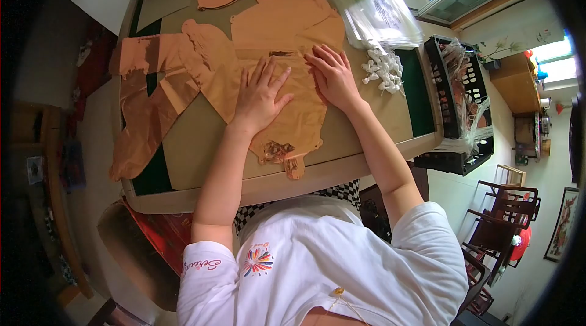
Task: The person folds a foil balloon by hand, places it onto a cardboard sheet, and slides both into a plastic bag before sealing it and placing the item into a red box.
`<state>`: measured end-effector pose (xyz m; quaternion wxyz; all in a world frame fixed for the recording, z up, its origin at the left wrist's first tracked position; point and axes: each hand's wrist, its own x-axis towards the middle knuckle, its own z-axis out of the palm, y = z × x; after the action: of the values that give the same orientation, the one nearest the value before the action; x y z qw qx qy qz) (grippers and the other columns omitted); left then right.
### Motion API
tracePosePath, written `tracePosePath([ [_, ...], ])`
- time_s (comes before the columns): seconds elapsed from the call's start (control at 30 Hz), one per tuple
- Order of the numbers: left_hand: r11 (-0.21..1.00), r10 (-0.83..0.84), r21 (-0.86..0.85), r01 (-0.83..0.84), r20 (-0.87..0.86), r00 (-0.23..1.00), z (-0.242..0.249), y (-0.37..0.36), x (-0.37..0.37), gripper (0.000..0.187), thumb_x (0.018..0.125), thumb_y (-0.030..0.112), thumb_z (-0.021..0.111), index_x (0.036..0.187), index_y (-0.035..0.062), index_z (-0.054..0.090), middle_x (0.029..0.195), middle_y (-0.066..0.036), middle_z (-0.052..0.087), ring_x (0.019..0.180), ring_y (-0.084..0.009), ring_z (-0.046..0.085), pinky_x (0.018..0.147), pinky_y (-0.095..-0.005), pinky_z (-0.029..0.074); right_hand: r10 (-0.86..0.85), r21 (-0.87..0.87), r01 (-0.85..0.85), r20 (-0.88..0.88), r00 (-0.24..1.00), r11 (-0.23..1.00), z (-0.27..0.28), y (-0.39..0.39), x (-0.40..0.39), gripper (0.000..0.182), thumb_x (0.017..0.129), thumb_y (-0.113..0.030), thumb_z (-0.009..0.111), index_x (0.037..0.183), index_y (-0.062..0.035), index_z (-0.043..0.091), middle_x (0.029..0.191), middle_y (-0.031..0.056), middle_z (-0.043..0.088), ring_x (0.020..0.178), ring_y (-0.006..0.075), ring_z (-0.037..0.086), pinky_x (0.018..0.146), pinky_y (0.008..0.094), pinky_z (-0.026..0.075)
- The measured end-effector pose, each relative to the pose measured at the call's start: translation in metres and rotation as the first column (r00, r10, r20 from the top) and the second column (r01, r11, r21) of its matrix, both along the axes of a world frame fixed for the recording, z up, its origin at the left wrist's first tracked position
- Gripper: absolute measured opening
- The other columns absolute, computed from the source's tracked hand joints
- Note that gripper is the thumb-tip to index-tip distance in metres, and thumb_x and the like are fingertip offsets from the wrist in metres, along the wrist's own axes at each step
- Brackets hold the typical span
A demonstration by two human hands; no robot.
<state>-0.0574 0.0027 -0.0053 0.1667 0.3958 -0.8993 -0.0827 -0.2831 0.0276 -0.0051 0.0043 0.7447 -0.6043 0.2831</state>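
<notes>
L hand [262, 97], spread flat, and R hand [332, 77], fingers slightly parted, rest on copper-col. foil [296, 118] atop bench [165, 202], long axis approx. away from person, R hand nearer R edge.

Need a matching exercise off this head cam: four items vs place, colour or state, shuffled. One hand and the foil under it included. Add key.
Column 1
1. Left hand
2. Foil piece under that hand
3. Tangled bundle
4. Slotted crate

Column 2
A. White, heaped beside the clear plastic bags
B. Black, just off the right side of the table
C. Palm down, fingers slightly spread
D. Copper-coloured and shiny

Pairs: 1-C, 2-D, 3-A, 4-B
</notes>
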Motion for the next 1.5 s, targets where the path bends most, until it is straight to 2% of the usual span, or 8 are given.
tracePosePath([
  [0.37,1.000,0.007,-0.016,-0.007,0.040,0.999,0.002,0.001,0.000,0.060,0.093,0.046,0.055,0.145,0.0241,0.037,0.150,-0.014,0.033,0.141,-0.0326,0.027,0.114,-0.0566,0.017,-0.005,0.003,0.005,0.007,1.000,1.000,-0.002,-0.001,-0.001,0.032,0.091,-0.016,0.058,0.123,-0.0158,0.062,0.135,0.0097,0.055,0.131,0.0286,0.044,0.110,0.0551,0.028],
  [0.47,0.999,0.039,0.027,-0.039,-0.006,0.999,0.006,0.002,-0.001,0.060,0.093,0.045,0.055,0.145,0.0214,0.038,0.150,-0.015,0.034,0.141,-0.0331,0.028,0.114,-0.0566,0.018,-0.004,0.002,0.004,0.011,1.000,1.000,-0.002,-0.001,-0.001,0.031,0.091,-0.016,0.058,0.122,-0.0158,0.063,0.134,0.0095,0.055,0.131,0.0283,0.044,0.111,0.0544,0.028],
  [0.57,0.993,0.081,-0.076,-0.086,-0.070,0.994,0.024,-0.007,-0.004,0.059,0.093,0.046,0.055,0.142,0.0165,0.042,0.149,-0.018,0.035,0.142,-0.0306,0.026,0.113,-0.0568,0.019,-0.006,0.004,0.006,0.005,1.000,1.000,-0.001,-0.001,-0.001,0.031,0.091,-0.017,0.058,0.121,-0.0158,0.063,0.134,0.0092,0.055,0.131,0.0281,0.044,0.111,0.0537,0.028],
  [0.9,1.000,0.008,-0.007,-0.007,0.103,0.995,0.000,-0.030,-0.010,0.059,0.095,0.051,0.047,0.147,0.0245,0.037,0.154,-0.009,0.029,0.144,-0.0281,0.022,0.116,-0.0549,0.016,-0.008,0.027,0.008,-0.019,1.000,1.000,-0.002,0.000,-0.002,0.032,0.093,-0.017,0.055,0.124,-0.0157,0.061,0.136,0.0096,0.054,0.131,0.0289,0.045,0.110,0.0528,0.028],
  [1.23,0.999,-0.024,-0.037,0.026,0.039,0.999,-0.001,-0.031,-0.006,0.059,0.094,0.047,0.053,0.147,0.0266,0.036,0.153,-0.011,0.032,0.142,-0.0330,0.026,0.112,-0.0591,0.019,-0.005,0.048,0.006,-0.014,1.000,0.999,-0.001,-0.001,-0.001,0.033,0.093,-0.017,0.055,0.126,-0.0144,0.060,0.138,0.0101,0.051,0.132,0.0293,0.044,0.111,0.0535,0.027],
  [1.33,0.999,-0.014,-0.029,0.016,0.082,0.997,0.002,-0.030,-0.006,0.059,0.094,0.050,0.050,0.146,0.0258,0.038,0.153,-0.009,0.031,0.144,-0.0301,0.023,0.115,-0.0566,0.016,-0.010,-0.054,0.016,0.108,0.994,0.998,-0.004,-0.005,-0.003,0.037,0.088,-0.020,0.062,0.125,-0.0143,0.058,0.129,0.0124,0.055,0.124,0.0320,0.048,0.107,0.0523,0.034],
  [1.43,1.000,-0.004,-0.003,0.004,0.081,0.997,0.004,-0.029,-0.007,0.059,0.093,0.051,0.050,0.145,0.0253,0.040,0.154,-0.009,0.031,0.144,-0.0285,0.022,0.116,-0.0551,0.015,-0.230,-0.010,0.232,0.089,0.969,0.973,0.011,-0.010,-0.005,0.032,0.086,-0.021,0.064,0.115,-0.0102,0.059,0.115,0.0150,0.056,0.108,0.0359,0.053,0.093,0.0487,0.044],
  [1.5,1.000,-0.012,-0.004,0.012,0.054,0.998,0.002,-0.028,-0.006,0.059,0.093,0.050,0.051,0.145,0.0252,0.040,0.153,-0.009,0.031,0.144,-0.0298,0.023,0.115,-0.0565,0.016,-0.265,0.049,0.263,0.036,0.963,0.963,0.010,-0.016,-0.010,0.027,0.084,-0.022,0.065,0.106,-0.0082,0.058,0.109,0.0152,0.056,0.101,0.0360,0.052,0.083,0.0472,0.046],
])
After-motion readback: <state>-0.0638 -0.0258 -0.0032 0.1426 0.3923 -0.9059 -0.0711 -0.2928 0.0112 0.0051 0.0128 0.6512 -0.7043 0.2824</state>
